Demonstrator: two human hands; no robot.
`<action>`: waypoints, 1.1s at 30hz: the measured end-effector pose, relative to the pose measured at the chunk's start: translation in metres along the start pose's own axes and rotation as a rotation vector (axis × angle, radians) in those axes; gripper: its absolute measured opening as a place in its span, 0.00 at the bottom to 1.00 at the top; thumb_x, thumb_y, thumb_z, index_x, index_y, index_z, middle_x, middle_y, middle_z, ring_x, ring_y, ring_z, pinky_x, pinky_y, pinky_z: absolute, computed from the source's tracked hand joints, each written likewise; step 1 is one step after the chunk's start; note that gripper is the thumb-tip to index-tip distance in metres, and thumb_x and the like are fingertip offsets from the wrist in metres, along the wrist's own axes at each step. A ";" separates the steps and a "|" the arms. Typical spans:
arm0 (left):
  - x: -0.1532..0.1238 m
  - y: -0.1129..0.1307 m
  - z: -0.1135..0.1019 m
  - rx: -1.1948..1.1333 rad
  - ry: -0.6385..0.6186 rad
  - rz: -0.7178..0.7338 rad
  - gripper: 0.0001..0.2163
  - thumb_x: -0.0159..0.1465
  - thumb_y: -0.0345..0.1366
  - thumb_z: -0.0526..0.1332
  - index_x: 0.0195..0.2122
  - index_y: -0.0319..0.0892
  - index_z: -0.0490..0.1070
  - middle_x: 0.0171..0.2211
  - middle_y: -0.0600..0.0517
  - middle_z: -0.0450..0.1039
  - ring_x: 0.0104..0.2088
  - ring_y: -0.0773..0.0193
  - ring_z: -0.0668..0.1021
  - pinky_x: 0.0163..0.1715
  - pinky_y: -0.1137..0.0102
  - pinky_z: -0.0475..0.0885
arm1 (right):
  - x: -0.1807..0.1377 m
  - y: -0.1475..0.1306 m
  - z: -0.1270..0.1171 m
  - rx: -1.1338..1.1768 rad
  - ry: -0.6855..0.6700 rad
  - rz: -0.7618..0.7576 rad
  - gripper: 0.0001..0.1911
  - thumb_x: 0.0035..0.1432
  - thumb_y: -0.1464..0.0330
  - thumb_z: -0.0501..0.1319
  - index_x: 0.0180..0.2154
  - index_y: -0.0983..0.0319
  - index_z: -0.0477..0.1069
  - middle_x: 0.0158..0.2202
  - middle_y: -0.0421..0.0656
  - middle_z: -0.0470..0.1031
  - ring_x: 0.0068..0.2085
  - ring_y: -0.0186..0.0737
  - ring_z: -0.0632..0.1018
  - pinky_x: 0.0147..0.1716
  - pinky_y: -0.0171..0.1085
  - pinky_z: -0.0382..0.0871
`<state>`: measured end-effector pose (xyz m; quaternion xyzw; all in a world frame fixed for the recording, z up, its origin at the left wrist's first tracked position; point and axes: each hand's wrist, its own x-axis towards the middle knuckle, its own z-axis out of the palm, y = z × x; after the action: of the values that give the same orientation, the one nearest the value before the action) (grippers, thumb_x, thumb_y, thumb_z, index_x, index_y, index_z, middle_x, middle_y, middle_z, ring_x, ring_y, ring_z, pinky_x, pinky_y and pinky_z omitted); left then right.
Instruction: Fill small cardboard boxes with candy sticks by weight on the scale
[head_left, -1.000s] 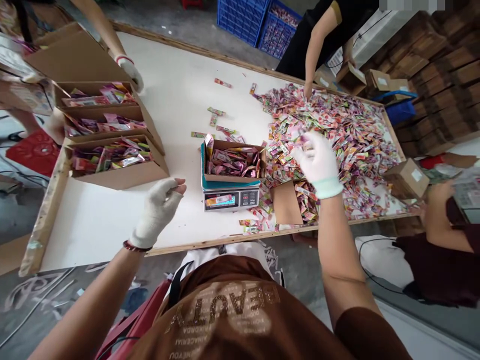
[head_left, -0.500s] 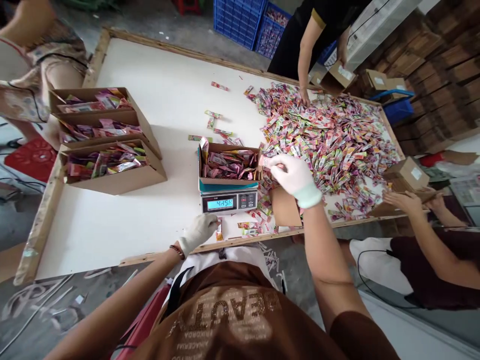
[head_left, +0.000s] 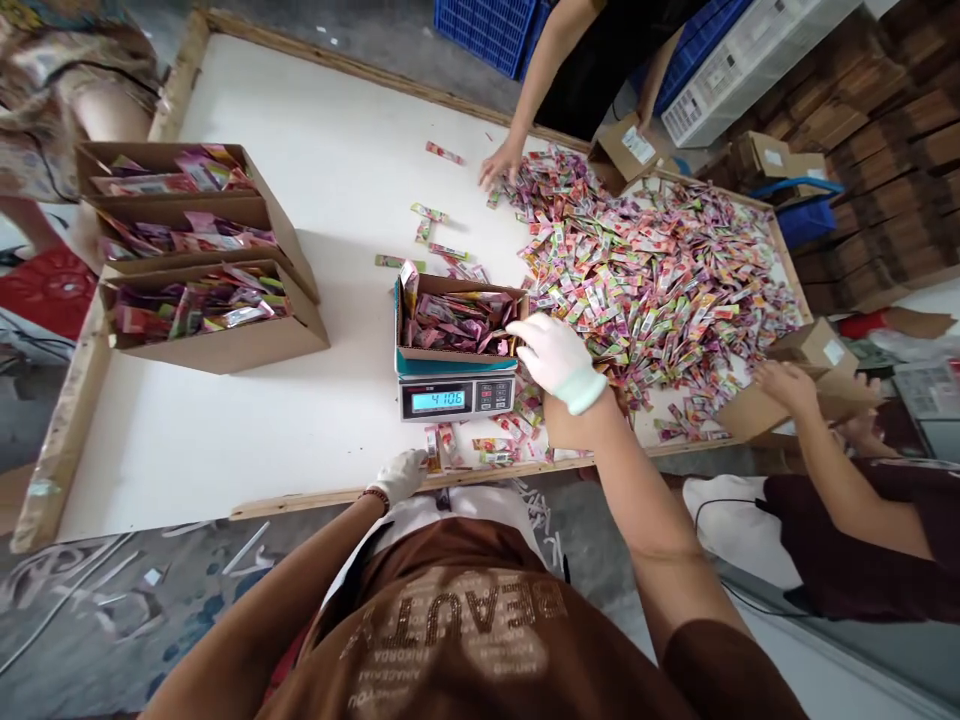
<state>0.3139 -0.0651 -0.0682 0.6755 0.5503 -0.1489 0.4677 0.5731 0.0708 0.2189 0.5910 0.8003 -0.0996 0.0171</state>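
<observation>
My right hand (head_left: 556,358), in a white glove, reaches to the right end of a small open carton (head_left: 457,354). Its fingers are apart over the carton's rim, and I see nothing held in them. Pink and purple candy-like stick packets (head_left: 454,322) fill the carton, which rests on a digital scale (head_left: 382,402) with a lit display reading about 4106. My left hand (head_left: 403,476), also gloved, lies at the table's near edge with fingers curled together. Its fingertips touch or nearly touch a loose packet (head_left: 433,448); whether they grip anything is hidden. Another packet (head_left: 449,445) lies beside that one.
A large heap of packets (head_left: 645,290) covers the table's right side. Three filled cartons (head_left: 225,340) stand at left. A brown cardboard piece (head_left: 566,425) lies under my right forearm. A co-worker's hand (head_left: 504,163) is at the heap's far edge; another person handles a carton (head_left: 757,405) at right.
My right hand has moved left onto the carton's end; the pink packet it held is no longer visible there. A second packet now lies below the scale. The far co-worker's hand moved left.
</observation>
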 end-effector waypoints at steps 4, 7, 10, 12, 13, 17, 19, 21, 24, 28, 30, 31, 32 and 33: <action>-0.020 -0.022 -0.003 -0.035 0.064 0.005 0.13 0.70 0.40 0.62 0.50 0.37 0.74 0.48 0.44 0.77 0.50 0.58 0.78 0.56 0.56 0.74 | 0.045 -0.003 0.009 -0.196 -0.021 -0.024 0.12 0.68 0.65 0.61 0.46 0.60 0.83 0.48 0.51 0.77 0.51 0.55 0.71 0.46 0.48 0.64; -0.033 -0.035 -0.012 -0.091 0.140 0.005 0.09 0.67 0.34 0.61 0.46 0.39 0.76 0.46 0.44 0.79 0.47 0.57 0.80 0.53 0.60 0.74 | 0.048 0.000 0.002 -0.127 0.046 -0.067 0.12 0.68 0.67 0.60 0.39 0.62 0.83 0.45 0.50 0.78 0.49 0.53 0.73 0.48 0.48 0.64; -0.044 -0.044 -0.025 -0.175 0.243 0.015 0.11 0.65 0.37 0.58 0.43 0.41 0.77 0.44 0.44 0.81 0.45 0.56 0.82 0.49 0.65 0.74 | 0.020 0.010 -0.019 0.129 0.167 -0.055 0.10 0.67 0.71 0.60 0.37 0.63 0.80 0.41 0.48 0.79 0.45 0.47 0.75 0.48 0.44 0.66; -0.048 -0.047 -0.038 -0.234 0.317 0.030 0.13 0.64 0.40 0.57 0.42 0.41 0.77 0.43 0.45 0.82 0.44 0.56 0.82 0.47 0.66 0.75 | -0.009 0.020 -0.038 0.336 0.201 -0.035 0.08 0.66 0.70 0.60 0.38 0.62 0.78 0.38 0.44 0.78 0.41 0.43 0.76 0.45 0.41 0.67; -0.050 -0.047 -0.046 -0.262 0.354 0.038 0.14 0.63 0.42 0.56 0.41 0.41 0.76 0.42 0.45 0.82 0.43 0.56 0.82 0.46 0.67 0.75 | -0.024 0.025 -0.046 0.421 0.187 -0.033 0.08 0.66 0.69 0.60 0.39 0.61 0.78 0.37 0.43 0.78 0.39 0.42 0.76 0.43 0.40 0.68; -0.055 -0.037 -0.100 -0.341 0.520 0.072 0.19 0.65 0.47 0.52 0.39 0.39 0.75 0.36 0.46 0.80 0.38 0.59 0.80 0.40 0.68 0.74 | -0.065 0.036 -0.061 0.599 -0.054 -0.063 0.09 0.65 0.64 0.60 0.37 0.60 0.77 0.36 0.42 0.79 0.38 0.39 0.78 0.42 0.38 0.70; -0.058 -0.022 -0.142 -0.354 0.633 0.092 0.23 0.68 0.51 0.49 0.44 0.38 0.75 0.35 0.47 0.78 0.37 0.60 0.78 0.41 0.68 0.72 | -0.072 0.035 -0.053 0.635 -0.190 -0.029 0.09 0.62 0.63 0.62 0.40 0.60 0.78 0.40 0.43 0.81 0.40 0.40 0.79 0.43 0.39 0.72; -0.062 0.002 -0.190 -0.347 0.789 0.132 0.24 0.70 0.53 0.49 0.50 0.39 0.74 0.41 0.47 0.77 0.42 0.60 0.77 0.46 0.68 0.71 | -0.074 0.033 -0.040 0.650 -0.240 0.061 0.14 0.59 0.63 0.65 0.46 0.60 0.79 0.45 0.45 0.81 0.43 0.42 0.80 0.45 0.40 0.74; -0.068 0.046 -0.256 -0.267 1.114 0.311 0.23 0.71 0.55 0.52 0.44 0.40 0.75 0.42 0.45 0.76 0.44 0.59 0.76 0.51 0.66 0.70 | -0.080 0.040 -0.017 0.643 -0.152 0.233 0.21 0.60 0.61 0.65 0.53 0.61 0.76 0.49 0.49 0.80 0.47 0.44 0.81 0.47 0.42 0.75; -0.069 0.098 -0.304 -0.157 1.174 0.408 0.25 0.69 0.55 0.57 0.53 0.38 0.73 0.49 0.43 0.73 0.44 0.61 0.76 0.50 0.65 0.71 | -0.109 0.076 0.015 0.500 -0.028 0.491 0.20 0.63 0.62 0.63 0.54 0.63 0.75 0.51 0.51 0.80 0.50 0.45 0.81 0.53 0.42 0.72; -0.067 0.113 -0.313 -0.090 1.135 0.390 0.31 0.65 0.57 0.64 0.59 0.37 0.69 0.54 0.42 0.71 0.45 0.60 0.76 0.50 0.64 0.71 | -0.128 0.097 0.033 0.354 -0.047 0.640 0.18 0.64 0.63 0.62 0.53 0.64 0.75 0.51 0.51 0.80 0.51 0.46 0.80 0.54 0.42 0.71; -0.066 0.118 -0.315 -0.049 1.112 0.368 0.35 0.62 0.58 0.66 0.61 0.37 0.68 0.55 0.41 0.70 0.47 0.59 0.76 0.51 0.64 0.71 | -0.137 0.105 0.044 0.277 -0.077 0.711 0.19 0.65 0.63 0.62 0.53 0.64 0.75 0.51 0.52 0.80 0.51 0.47 0.80 0.54 0.42 0.70; -0.064 0.122 -0.317 -0.009 1.095 0.339 0.37 0.60 0.58 0.69 0.62 0.37 0.67 0.57 0.40 0.69 0.49 0.57 0.75 0.51 0.63 0.71 | -0.146 0.111 0.054 0.204 -0.117 0.775 0.20 0.66 0.61 0.62 0.55 0.64 0.75 0.52 0.53 0.79 0.53 0.48 0.79 0.54 0.42 0.69; -0.062 0.124 -0.318 0.026 1.076 0.307 0.36 0.59 0.56 0.70 0.61 0.37 0.68 0.57 0.40 0.69 0.51 0.56 0.74 0.51 0.63 0.71 | -0.153 0.115 0.064 0.145 -0.160 0.828 0.22 0.67 0.59 0.61 0.57 0.65 0.74 0.54 0.54 0.78 0.55 0.50 0.79 0.54 0.42 0.68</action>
<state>0.3018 0.1558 0.1994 0.7344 0.6047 0.2798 0.1289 0.7225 -0.0521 0.1621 0.8525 0.4827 -0.1859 0.0759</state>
